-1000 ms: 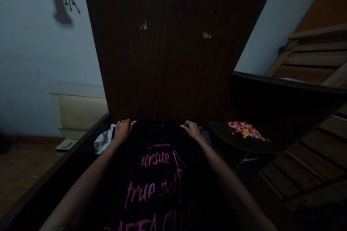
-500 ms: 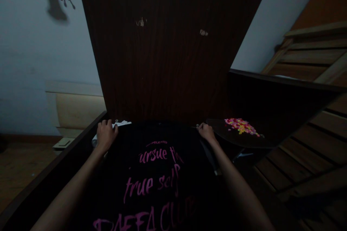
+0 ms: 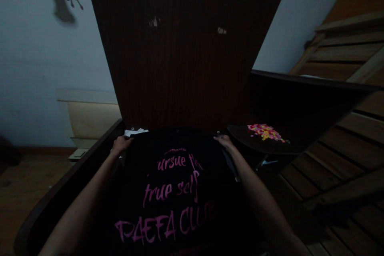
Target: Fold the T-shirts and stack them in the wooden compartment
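Observation:
A black T-shirt [image 3: 180,176] with pink lettering lies spread out in front of me, its collar end towards the tall dark panel. At its far left corner, my left hand [image 3: 121,144] is closed on the cloth near the shoulder. The opposite shoulder is pinched by my right hand [image 3: 224,142], thumb and fingers together. Beyond my left hand lies a piece of white paper or cloth [image 3: 136,132], partly covered. The near end of the shirt fades into the dark at the bottom of the view.
Behind the shirt rises a dark wooden panel [image 3: 180,56]. A raised dark edge [image 3: 69,184] runs along the left. To the right, colourful small pieces [image 3: 265,132] lie on a dark shelf [image 3: 240,134], with slatted wood [image 3: 345,136] beyond.
My left hand has gone from resting with fingers spread over the corner to gripping the shirt's shoulder. The shirt sits slightly higher in view and more of its lower lettering shows.

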A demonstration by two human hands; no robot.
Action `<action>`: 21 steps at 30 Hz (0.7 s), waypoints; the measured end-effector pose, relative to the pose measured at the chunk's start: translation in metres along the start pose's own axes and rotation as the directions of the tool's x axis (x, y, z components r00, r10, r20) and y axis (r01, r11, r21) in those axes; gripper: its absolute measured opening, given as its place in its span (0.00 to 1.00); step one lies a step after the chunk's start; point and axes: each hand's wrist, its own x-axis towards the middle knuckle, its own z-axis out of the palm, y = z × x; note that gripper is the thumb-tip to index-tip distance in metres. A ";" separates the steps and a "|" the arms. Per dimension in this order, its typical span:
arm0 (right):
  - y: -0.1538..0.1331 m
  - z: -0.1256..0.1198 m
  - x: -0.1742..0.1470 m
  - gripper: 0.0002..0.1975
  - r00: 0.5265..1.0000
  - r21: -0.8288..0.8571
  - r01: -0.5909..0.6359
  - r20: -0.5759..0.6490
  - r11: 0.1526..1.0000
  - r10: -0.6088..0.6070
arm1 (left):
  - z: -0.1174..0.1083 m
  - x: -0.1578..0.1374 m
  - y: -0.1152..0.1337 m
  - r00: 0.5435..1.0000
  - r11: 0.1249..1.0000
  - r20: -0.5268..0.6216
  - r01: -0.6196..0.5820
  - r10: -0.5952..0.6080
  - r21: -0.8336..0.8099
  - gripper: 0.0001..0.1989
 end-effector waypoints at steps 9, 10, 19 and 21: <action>-0.014 0.007 0.000 0.14 0.995 0.013 0.083 -0.048 0.996 -0.082 | -0.008 -0.007 0.007 0.992 0.917 0.116 0.091 -0.050 -0.388 0.06; -0.015 0.006 0.000 0.15 0.994 0.035 0.094 -0.055 0.995 -0.092 | -0.008 -0.008 0.008 0.990 0.898 0.132 0.096 -0.042 -0.430 0.08; -0.029 -0.001 -0.011 0.18 0.985 0.120 0.146 -0.104 0.982 -0.134 | -0.013 -0.021 0.019 0.973 0.839 0.225 0.086 0.044 -0.537 0.18; -0.038 -0.004 -0.017 0.16 0.970 0.083 0.213 -0.133 0.973 -0.201 | -0.015 -0.024 0.026 0.973 0.863 0.221 0.050 0.072 -0.502 0.16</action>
